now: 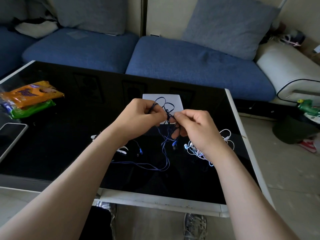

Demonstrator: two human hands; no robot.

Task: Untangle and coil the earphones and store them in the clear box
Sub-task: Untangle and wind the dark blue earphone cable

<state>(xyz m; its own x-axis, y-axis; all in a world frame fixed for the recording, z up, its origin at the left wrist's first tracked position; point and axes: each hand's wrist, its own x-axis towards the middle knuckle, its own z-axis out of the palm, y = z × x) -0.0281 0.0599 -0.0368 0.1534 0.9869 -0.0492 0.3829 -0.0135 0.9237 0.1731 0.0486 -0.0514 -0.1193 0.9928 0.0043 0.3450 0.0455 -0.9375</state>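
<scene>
Two pinching grips, left hand [138,115], right hand [195,125], blue earphones [167,113] knot between fingers [179,116]

Left hand [138,115] and right hand [195,125] close together, both pinched on blue earphones [167,113]

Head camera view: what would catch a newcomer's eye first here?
Over the middle of the black glass table, the left hand and the right hand pinch a knotted dark blue earphone cable, the rest of which trails down onto the table. A tangled white earphone set lies beside the right wrist, and bright orange and green snack packets sit at the table's far left.
</scene>
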